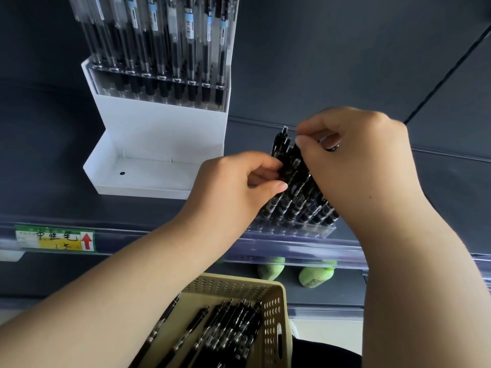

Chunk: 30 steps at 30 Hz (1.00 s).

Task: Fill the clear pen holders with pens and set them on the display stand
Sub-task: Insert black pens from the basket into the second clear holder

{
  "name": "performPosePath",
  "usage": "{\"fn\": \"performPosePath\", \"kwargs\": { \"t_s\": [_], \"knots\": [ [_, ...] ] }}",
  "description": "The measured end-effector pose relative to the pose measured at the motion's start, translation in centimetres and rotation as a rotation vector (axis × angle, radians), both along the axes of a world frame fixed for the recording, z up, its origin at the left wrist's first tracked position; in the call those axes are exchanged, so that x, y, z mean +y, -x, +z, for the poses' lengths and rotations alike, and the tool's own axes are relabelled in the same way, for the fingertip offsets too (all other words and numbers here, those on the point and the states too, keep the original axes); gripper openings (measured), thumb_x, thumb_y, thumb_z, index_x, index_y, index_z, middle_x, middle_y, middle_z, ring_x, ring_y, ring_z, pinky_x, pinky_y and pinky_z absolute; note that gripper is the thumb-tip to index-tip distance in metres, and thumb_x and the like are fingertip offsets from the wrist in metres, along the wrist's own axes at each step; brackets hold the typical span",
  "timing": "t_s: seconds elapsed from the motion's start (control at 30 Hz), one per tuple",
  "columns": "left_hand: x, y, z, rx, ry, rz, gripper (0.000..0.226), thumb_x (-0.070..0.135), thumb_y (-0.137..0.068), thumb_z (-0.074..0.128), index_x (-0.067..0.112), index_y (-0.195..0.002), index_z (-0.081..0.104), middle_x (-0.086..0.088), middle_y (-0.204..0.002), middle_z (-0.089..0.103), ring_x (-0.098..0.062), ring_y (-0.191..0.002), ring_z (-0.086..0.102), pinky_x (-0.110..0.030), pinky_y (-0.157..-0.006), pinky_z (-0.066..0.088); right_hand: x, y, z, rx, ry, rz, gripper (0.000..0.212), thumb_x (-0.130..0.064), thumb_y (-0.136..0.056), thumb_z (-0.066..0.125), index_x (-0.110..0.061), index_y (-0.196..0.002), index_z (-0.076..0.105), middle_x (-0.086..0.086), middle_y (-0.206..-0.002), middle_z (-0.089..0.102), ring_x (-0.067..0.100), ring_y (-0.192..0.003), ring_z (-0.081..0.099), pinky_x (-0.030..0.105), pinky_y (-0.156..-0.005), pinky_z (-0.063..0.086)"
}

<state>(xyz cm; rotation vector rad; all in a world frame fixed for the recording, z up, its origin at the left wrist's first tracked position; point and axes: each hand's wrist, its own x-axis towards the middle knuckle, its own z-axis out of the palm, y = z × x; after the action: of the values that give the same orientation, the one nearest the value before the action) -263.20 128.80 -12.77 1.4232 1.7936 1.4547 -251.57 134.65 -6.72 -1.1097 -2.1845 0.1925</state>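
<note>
Your clear pen holder (305, 231), crammed with slanting black pens (297, 192), stands just right of the white display stand (159, 128).

The left grip (233, 187) and right grip (353, 155) are bare hands with short, trimmed nails. The left forearm (119, 296) and right forearm (414, 261) are uncovered to the frame edge at 7 and 5 o'clock. A tiny dark speck (370, 198) marks the right wrist. Black cloth (326, 353) shows at 6 o'clock.

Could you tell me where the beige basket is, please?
Head view, bottom centre: the beige perforated plastic basket sits below the shelf edge, holding loose black pens.
</note>
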Motion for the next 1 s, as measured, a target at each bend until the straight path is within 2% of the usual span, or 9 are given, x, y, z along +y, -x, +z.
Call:
{"fn": "performPosePath", "kwargs": {
  "t_s": [0.37, 0.43, 0.5, 0.57, 0.63, 0.87, 1.0],
  "knots": [
    [0.0, 0.3, 0.0, 0.082, -0.034, 0.007, 0.019, 0.018, -0.076, 0.076, 0.021, -0.095, 0.072, 0.018, -0.08, 0.067, 0.003, -0.078, 0.062, -0.006, -0.074, 0.048, 0.2, -0.1, 0.0, 0.004, -0.016, 0.005, 0.013, -0.016, -0.083, 0.062, -0.022, -0.088, 0.072, -0.011, -0.073, 0.061, 0.02, -0.083, 0.061, 0.037, -0.081, 0.049],
    [-0.2, 0.6, 0.1, 0.2, -0.045, 0.012, 0.023, 0.021, -0.077, 0.075, 0.022, -0.1, 0.071, 0.015, -0.084, 0.068, 0.0, -0.079, 0.061, -0.01, -0.075, 0.049, 0.1, 0.1, 0.0, 0.0, -0.019, 0.014, 0.013, -0.016, -0.083, 0.062, -0.021, -0.089, 0.072, -0.008, -0.076, 0.065, 0.021, -0.083, 0.061, 0.037, -0.08, 0.049],
    [-0.7, 1.1, 0.3, 0.34, -0.049, 0.043, 0.028, 0.024, -0.078, 0.074, 0.022, -0.105, 0.07, 0.009, -0.09, 0.068, -0.004, -0.08, 0.062, -0.021, -0.078, 0.052, -0.3, 0.5, -0.1, -0.019, -0.021, 0.027, 0.013, -0.017, -0.083, 0.062, -0.021, -0.09, 0.072, -0.005, -0.08, 0.068, 0.022, -0.084, 0.06, 0.038, -0.08, 0.049],
    [-1.4, 1.7, 0.4, 0.427, -0.062, 0.067, 0.032, 0.024, -0.078, 0.074, 0.021, -0.109, 0.068, 0.006, -0.095, 0.068, -0.012, -0.086, 0.063, -0.032, -0.08, 0.053, -0.8, 0.9, -0.2, -0.038, -0.038, 0.052, 0.013, -0.018, -0.083, 0.061, -0.02, -0.091, 0.071, -0.003, -0.083, 0.069, 0.023, -0.085, 0.06, 0.039, -0.08, 0.049],
    [-2.3, 2.2, 0.6, 0.489, -0.062, 0.079, 0.034, 0.023, -0.079, 0.074, 0.02, -0.113, 0.067, 0.005, -0.1, 0.068, -0.015, -0.09, 0.063, -0.035, -0.08, 0.053, -1.6, 1.4, -0.3, -0.047, -0.077, 0.084, 0.013, -0.016, -0.082, 0.061, -0.019, -0.09, 0.072, -0.001, -0.082, 0.07, 0.026, -0.084, 0.06, 0.042, -0.079, 0.049],
    [-6.7, 4.0, 0.9, 0.855, 0.255, 0.095, 0.036, 0.033, -0.092, 0.055, 0.035, -0.128, 0.051, 0.011, -0.123, 0.057, -0.017, -0.116, 0.049, -0.033, -0.081, 0.046, -5.3, 2.4, -3.0, -0.163, -0.104, 0.232, 0.019, -0.016, -0.076, 0.058, -0.013, -0.088, 0.073, 0.005, -0.079, 0.07, 0.033, -0.081, 0.059, 0.044, -0.073, 0.051],
    [-10.2, 5.2, -0.1, 0.937, 0.398, 0.079, 0.035, 0.034, -0.094, 0.05, 0.036, -0.129, 0.049, 0.013, -0.127, 0.054, -0.015, -0.119, 0.046, -0.032, -0.084, 0.045, -7.9, 1.9, -5.7, -0.427, 0.059, 0.319, 0.021, -0.019, -0.086, 0.057, -0.018, -0.103, 0.07, 0.003, -0.099, 0.069, 0.027, -0.099, 0.055, 0.04, -0.085, 0.047]
  ]
}}
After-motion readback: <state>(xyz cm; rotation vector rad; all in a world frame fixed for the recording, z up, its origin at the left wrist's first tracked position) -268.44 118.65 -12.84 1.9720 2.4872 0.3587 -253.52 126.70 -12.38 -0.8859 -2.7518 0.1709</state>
